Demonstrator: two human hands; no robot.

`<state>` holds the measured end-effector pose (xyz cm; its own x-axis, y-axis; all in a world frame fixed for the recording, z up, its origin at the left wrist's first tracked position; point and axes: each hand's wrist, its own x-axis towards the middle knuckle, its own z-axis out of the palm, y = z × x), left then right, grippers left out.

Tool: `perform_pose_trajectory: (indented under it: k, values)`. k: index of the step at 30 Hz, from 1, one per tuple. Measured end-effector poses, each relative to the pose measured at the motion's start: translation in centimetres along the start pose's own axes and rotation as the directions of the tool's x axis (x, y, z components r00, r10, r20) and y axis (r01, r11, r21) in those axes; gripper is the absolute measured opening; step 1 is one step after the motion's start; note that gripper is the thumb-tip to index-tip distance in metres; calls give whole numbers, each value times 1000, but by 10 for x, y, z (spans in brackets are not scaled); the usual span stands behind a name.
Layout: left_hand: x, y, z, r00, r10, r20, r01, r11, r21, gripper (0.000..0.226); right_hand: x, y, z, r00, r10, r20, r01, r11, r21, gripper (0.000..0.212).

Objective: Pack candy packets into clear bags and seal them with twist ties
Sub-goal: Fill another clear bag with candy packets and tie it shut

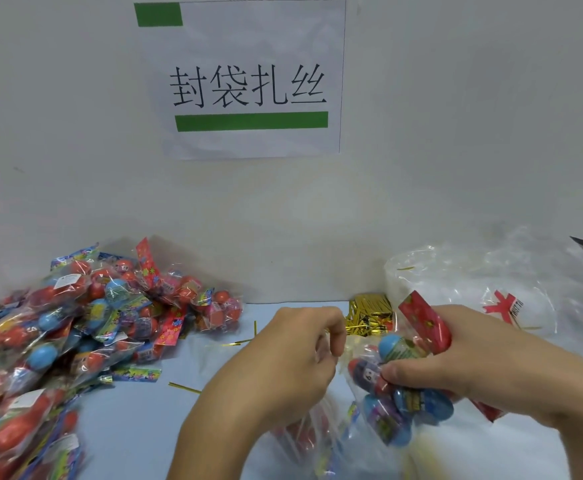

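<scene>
Clear plastic is what both hands work with at this moment: a clear bag (321,434) hangs low between them, and its film is blurred, so I cannot tell exactly where its mouth is. The left hand (283,362) has its fingers curled and seems to pinch the upper edge of this bag, as if it holds the mouth open. The right hand (473,362) is closed around a candy packet (407,372) with a red header and blue and red balls inside, its lower end pointing down toward the bag. My judgement is that the packing step is in hand and the sealing is not yet started. For the next move, the right hand should probably push the packet down into the bag while the left hand keeps the edge wide, because soft film can fold and block the way. To the left of the left hand lies a big pile of candy packets (86,334). Just beyond the hands, between them, sits a heap of gold twist ties (369,317), and some single ties lie loose near the left hand. Behind the right hand is a stack of empty bags (456,285).
</scene>
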<state>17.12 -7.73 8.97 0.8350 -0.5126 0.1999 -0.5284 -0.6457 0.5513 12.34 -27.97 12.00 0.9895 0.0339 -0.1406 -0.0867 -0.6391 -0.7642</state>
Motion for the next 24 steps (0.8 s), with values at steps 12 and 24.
perform_pose_trajectory:
  k: [12,24]
  values:
    - [1,5,-9,944,-44,-328,55,998,24,14,18,-15,34,994,-65,-86,60,996,-60,57]
    - [-1,9,-22,903,1,-431,-45,995,-92,15,31,-36,69,962,-60,-268,135,953,272,37]
